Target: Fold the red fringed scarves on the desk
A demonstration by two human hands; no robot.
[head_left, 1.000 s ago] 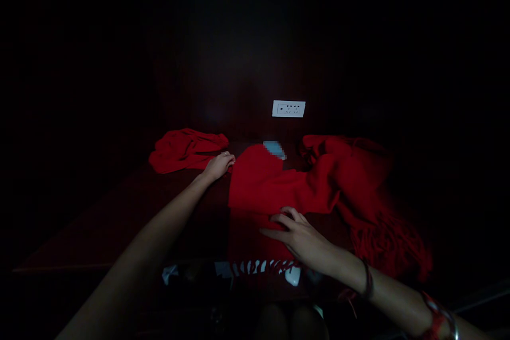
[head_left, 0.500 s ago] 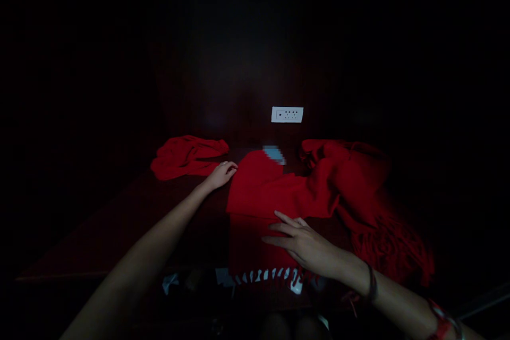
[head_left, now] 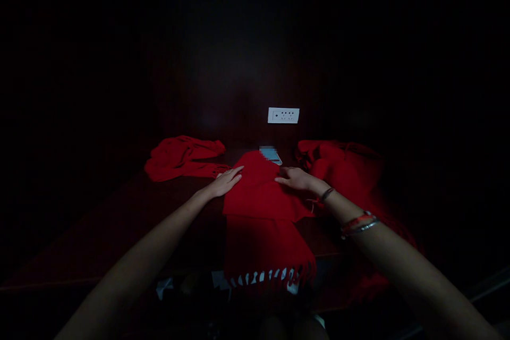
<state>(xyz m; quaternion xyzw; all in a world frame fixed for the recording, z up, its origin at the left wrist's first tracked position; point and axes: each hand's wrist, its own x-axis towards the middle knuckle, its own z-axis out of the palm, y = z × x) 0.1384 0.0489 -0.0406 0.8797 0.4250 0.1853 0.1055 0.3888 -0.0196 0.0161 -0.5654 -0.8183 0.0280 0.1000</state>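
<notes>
A red fringed scarf [head_left: 258, 196] lies partly folded on the dark table, its fringe hanging over the front edge. On the scarf's left edge rests my left hand [head_left: 225, 183], open, fingers stretched. My right hand [head_left: 297, 178] lies on the upper right part of the scarf with its fingers extended and apart, holding nothing. Bracelets circle the right wrist and forearm. More red cloth [head_left: 350, 170] is heaped to the right of that hand, partly hidden behind the arm.
Another crumpled red scarf [head_left: 179, 156] lies on the table at the left. A phone-like flat object [head_left: 273, 156], partly blurred out, sits behind the folded scarf. A white socket plate [head_left: 283, 115] is on the back wall. The surroundings are very dark.
My right hand has moved from the scarf's lower front up to its upper right side. My left hand has flattened onto the left edge. The scarf's right part now lies less stretched toward the heap.
</notes>
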